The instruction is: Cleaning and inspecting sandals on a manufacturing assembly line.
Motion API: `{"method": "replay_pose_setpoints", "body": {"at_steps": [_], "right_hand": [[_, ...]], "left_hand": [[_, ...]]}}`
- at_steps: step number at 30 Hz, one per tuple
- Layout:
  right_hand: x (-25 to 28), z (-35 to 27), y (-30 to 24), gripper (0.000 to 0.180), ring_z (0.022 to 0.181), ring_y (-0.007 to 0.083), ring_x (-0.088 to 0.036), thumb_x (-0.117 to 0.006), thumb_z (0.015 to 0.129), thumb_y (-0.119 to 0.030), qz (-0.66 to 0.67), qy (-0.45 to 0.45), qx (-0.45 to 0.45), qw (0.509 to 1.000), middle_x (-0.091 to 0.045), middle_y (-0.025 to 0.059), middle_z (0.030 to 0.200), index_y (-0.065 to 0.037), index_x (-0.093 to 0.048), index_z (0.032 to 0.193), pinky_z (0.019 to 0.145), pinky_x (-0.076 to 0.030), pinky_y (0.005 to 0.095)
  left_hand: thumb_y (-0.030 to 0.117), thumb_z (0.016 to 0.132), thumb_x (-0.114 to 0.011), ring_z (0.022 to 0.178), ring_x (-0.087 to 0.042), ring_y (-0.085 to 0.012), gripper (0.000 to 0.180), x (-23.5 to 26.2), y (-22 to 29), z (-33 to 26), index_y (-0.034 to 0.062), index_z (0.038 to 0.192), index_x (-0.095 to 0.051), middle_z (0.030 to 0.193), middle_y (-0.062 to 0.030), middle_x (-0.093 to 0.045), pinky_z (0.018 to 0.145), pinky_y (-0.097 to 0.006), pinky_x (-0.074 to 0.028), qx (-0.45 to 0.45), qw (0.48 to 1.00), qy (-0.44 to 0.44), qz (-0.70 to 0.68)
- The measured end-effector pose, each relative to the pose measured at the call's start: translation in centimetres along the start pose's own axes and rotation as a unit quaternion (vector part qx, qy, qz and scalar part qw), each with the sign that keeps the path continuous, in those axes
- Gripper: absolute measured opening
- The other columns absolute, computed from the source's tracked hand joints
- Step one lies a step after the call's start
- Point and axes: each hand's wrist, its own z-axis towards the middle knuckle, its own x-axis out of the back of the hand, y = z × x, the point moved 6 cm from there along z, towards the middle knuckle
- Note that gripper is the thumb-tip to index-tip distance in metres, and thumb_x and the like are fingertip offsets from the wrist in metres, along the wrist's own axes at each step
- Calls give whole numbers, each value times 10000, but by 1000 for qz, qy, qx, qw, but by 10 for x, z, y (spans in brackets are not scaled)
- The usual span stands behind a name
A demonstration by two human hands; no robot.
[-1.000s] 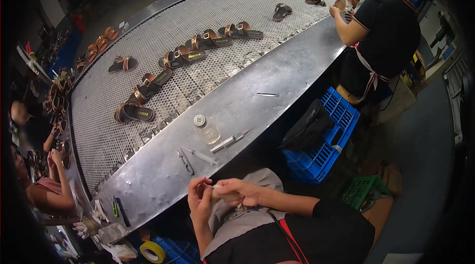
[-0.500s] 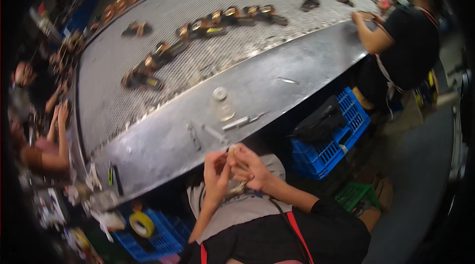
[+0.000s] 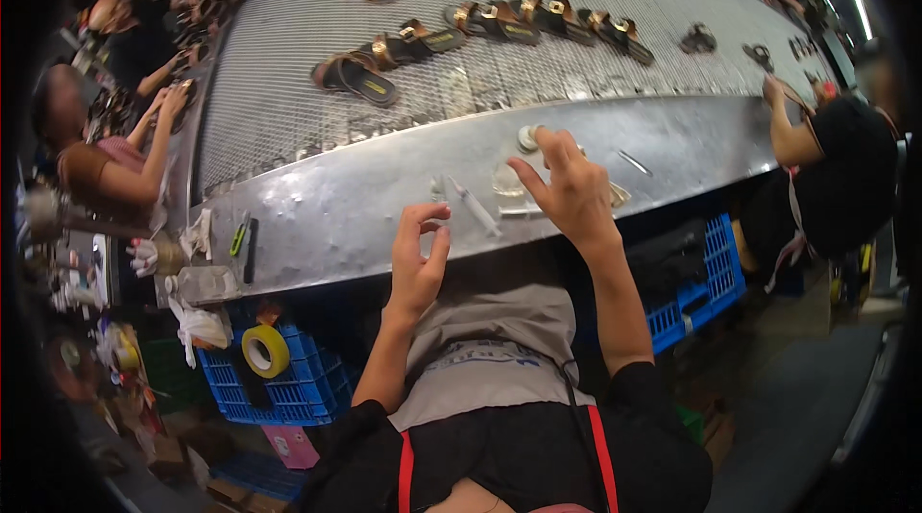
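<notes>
- Head view: small round white-capped pot stands on the grey metal ledge, just beyond right hand, whose spread fingers reach toward it
- Left hand, nearer the ledge's front edge, pinches thumb to forefinger; anything held is too small to tell
- Slim pale pen-like tool lies between the hands, long axis slanting across the ledge
- Brown strapped sandals sit on the mesh belt beyond the ledge

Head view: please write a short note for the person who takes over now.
Left hand: raised at the metal ledge, fingers pinched; whether it holds anything is too small to tell.
Right hand: open, fingers spread over a small round pot on the ledge.
A thin tool lies between the hands.
Sandals lie in a row on the mesh belt, untouched by these hands.
</notes>
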Motion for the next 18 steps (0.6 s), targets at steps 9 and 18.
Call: {"method": "replay_pose_setpoints", "body": {"at_steps": [9, 18], "right_hand": [[-12, -14, 23, 390, 651, 296, -588, -797, 897, -192, -28, 4, 1, 1000, -601, 108, 848, -89, -505, 1135, 584, -497, 408], [-17, -13, 40, 361, 658, 290, -651, -763, 921, -185, -78, 59, 6, 995, -639, 135, 829, -41, -517, 1141, 593, -524, 409]], "left_hand": [[18, 948, -574, 912, -675, -221, 265, 75, -66, -20, 47, 1209, -609, 1092, -116, -672, 770, -312, -536, 84, 981, 127, 118], [124, 980, -582, 879, -678, -283, 205, 85, -88, -12, 27, 1152, -641, 994, -164, -689, 805, -382, -534, 39, 976, 128, 172]]}}
